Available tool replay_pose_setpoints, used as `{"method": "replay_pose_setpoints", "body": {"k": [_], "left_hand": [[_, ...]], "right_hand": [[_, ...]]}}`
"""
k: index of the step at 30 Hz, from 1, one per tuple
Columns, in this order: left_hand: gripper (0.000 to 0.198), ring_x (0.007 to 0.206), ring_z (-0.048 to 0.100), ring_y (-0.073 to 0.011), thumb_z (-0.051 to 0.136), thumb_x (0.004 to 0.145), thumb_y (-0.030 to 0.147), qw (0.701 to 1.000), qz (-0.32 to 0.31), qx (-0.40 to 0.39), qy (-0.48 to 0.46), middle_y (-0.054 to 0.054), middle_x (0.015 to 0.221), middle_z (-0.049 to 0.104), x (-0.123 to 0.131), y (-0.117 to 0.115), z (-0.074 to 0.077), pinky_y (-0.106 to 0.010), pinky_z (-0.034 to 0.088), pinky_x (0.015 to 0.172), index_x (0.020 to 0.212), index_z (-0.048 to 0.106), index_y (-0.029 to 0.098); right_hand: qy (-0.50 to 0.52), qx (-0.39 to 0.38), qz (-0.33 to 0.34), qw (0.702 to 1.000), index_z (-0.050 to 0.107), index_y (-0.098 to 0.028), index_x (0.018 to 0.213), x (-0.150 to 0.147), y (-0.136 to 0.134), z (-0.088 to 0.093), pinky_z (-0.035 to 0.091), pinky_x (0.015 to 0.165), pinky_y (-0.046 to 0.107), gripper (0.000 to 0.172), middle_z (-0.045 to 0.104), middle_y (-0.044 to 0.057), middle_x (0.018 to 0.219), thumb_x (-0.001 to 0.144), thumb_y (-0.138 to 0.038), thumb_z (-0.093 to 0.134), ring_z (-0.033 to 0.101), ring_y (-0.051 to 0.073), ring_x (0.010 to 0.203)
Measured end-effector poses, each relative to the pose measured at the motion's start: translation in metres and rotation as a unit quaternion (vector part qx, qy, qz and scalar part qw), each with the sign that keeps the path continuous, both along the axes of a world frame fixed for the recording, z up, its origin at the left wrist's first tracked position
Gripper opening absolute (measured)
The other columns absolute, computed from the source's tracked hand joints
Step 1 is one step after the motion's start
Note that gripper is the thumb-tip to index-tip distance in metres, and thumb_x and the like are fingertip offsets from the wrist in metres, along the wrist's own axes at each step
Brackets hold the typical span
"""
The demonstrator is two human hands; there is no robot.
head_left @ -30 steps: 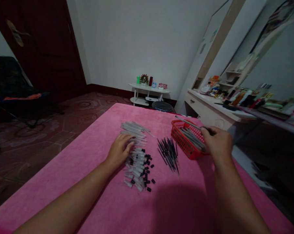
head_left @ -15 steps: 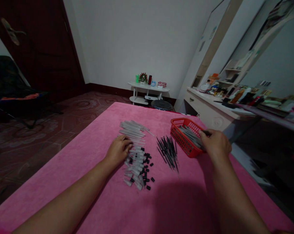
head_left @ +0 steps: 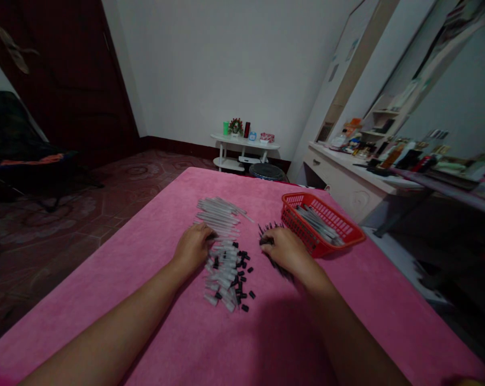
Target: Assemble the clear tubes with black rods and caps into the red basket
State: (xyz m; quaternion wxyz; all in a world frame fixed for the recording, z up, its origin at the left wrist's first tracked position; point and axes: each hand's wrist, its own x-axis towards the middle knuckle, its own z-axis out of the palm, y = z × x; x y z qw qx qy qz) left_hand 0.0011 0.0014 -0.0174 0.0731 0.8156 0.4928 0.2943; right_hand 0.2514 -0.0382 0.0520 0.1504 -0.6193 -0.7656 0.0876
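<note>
While your right hand (head_left: 284,249) lies curled over the black sticks (head_left: 281,271) in the head view, covering their middle, its grip is hidden. Your left hand (head_left: 192,247), loosely bent, rests beside the pale tubes (head_left: 218,214) and pale caps (head_left: 224,277); I cannot tell whether it holds any.

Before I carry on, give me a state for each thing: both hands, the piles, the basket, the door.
Left hand: curled at the clear tubes' near edge; grip unclear.
Right hand: over the black rods; grip unclear.
Clear tubes: loose pile, roughly parallel.
Clear pieces: heaped.
Black caps: scattered.
Black rods: piled, partly hidden.
Red basket: upright, holding grey rods.
Door: appears closed.
</note>
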Motion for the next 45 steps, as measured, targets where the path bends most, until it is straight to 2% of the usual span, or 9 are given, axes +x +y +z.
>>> {"method": "replay_pose_setpoints", "body": {"k": [4, 8, 14, 16, 20, 23, 29, 36, 45], "left_hand": [[0.012, 0.085, 0.059, -0.0223, 0.055, 0.078, 0.016, 1.0, 0.011, 0.005, -0.016, -0.008, 0.086, 0.065, 0.0, 0.0, 0.0, -0.033, 0.045, 0.077, 0.084, 0.065, 0.017], [0.015, 0.087, 0.059, -0.0215, 0.052, 0.08, 0.016, 0.994, 0.017, 0.018, -0.106, -0.007, 0.09, 0.066, 0.002, -0.001, 0.001, -0.033, 0.046, 0.079, 0.09, 0.063, 0.018], [0.023, 0.096, 0.06, -0.0206, 0.053, 0.081, 0.019, 0.957, -0.007, 0.01, -0.289, -0.009, 0.101, 0.066, 0.007, -0.005, 0.006, -0.034, 0.048, 0.084, 0.102, 0.064, 0.018], [0.017, 0.09, 0.063, -0.0196, 0.057, 0.08, 0.022, 0.919, -0.002, -0.026, -0.393, -0.007, 0.095, 0.066, 0.01, -0.008, 0.011, -0.035, 0.05, 0.083, 0.095, 0.062, 0.017], [0.019, 0.085, 0.067, -0.0177, 0.061, 0.081, 0.027, 0.775, -0.043, -0.123, -0.618, -0.005, 0.094, 0.067, 0.017, -0.011, 0.019, -0.038, 0.053, 0.081, 0.094, 0.05, 0.018], [0.015, 0.09, 0.067, -0.0184, 0.059, 0.084, 0.025, 0.679, -0.04, -0.206, -0.704, -0.008, 0.102, 0.067, 0.018, -0.01, 0.02, -0.036, 0.056, 0.078, 0.093, 0.05, 0.017], [0.012, 0.087, 0.069, -0.0165, 0.049, 0.089, 0.013, 0.591, -0.041, -0.29, -0.752, -0.012, 0.102, 0.067, 0.017, -0.01, 0.02, -0.026, 0.06, 0.071, 0.093, 0.059, 0.01], [0.012, 0.087, 0.069, -0.0168, 0.051, 0.087, 0.008, 0.56, -0.035, -0.297, -0.773, -0.011, 0.102, 0.067, 0.022, -0.012, 0.02, -0.026, 0.06, 0.073, 0.091, 0.062, 0.008], [0.012, 0.079, 0.07, -0.0163, 0.056, 0.086, 0.014, 0.58, -0.044, -0.319, -0.748, -0.012, 0.092, 0.069, 0.019, -0.012, 0.018, -0.026, 0.06, 0.067, 0.094, 0.062, 0.008]], "right_hand": [[-0.1, 0.006, -0.076, 0.992, 0.072, -0.022, 0.077, -0.004, -0.001, -0.01, 0.045, 0.061, 0.028, 0.007, 0.073, 0.01, 0.082, 0.071, -0.024, 0.069, 0.067, 0.023, 0.077], [-0.157, -0.026, -0.106, 0.982, 0.069, -0.019, 0.071, -0.005, -0.001, -0.009, 0.046, 0.06, 0.029, 0.019, 0.072, 0.011, 0.078, 0.064, -0.036, 0.076, 0.068, 0.024, 0.075], [-0.15, -0.035, -0.088, 0.984, 0.068, -0.019, 0.068, -0.006, -0.003, -0.009, 0.045, 0.059, 0.03, 0.002, 0.071, 0.013, 0.078, 0.066, -0.017, 0.068, 0.067, 0.025, 0.073], [-0.117, -0.014, -0.077, 0.99, 0.067, -0.02, 0.066, -0.006, -0.003, -0.008, 0.042, 0.057, 0.028, 0.005, 0.07, 0.01, 0.074, 0.067, -0.016, 0.064, 0.066, 0.022, 0.07], [0.01, 0.01, -0.054, 0.998, 0.062, -0.019, 0.067, -0.012, -0.001, -0.002, 0.037, 0.055, 0.025, 0.009, 0.068, 0.006, 0.067, 0.073, -0.017, 0.055, 0.062, 0.018, 0.064], [0.133, -0.011, 0.007, 0.991, 0.057, -0.018, 0.069, -0.024, -0.005, 0.0, 0.032, 0.049, 0.022, 0.012, 0.061, 0.0, 0.057, 0.079, -0.02, 0.049, 0.055, 0.013, 0.051], [0.247, -0.048, 0.119, 0.961, 0.057, -0.017, 0.076, -0.045, -0.017, -0.002, 0.032, 0.051, 0.02, 0.011, 0.059, -0.001, 0.064, 0.083, -0.023, 0.05, 0.055, 0.011, 0.059], [0.258, -0.073, 0.138, 0.953, 0.059, -0.018, 0.086, -0.051, -0.021, -0.002, 0.035, 0.057, 0.021, 0.011, 0.064, 0.0, 0.073, 0.083, -0.021, 0.05, 0.058, 0.012, 0.066], [0.229, -0.074, 0.115, 0.964, 0.064, -0.016, 0.082, -0.049, -0.022, 0.0, 0.032, 0.052, 0.021, 0.013, 0.063, 0.0, 0.067, 0.081, -0.024, 0.053, 0.054, 0.012, 0.06]]}}
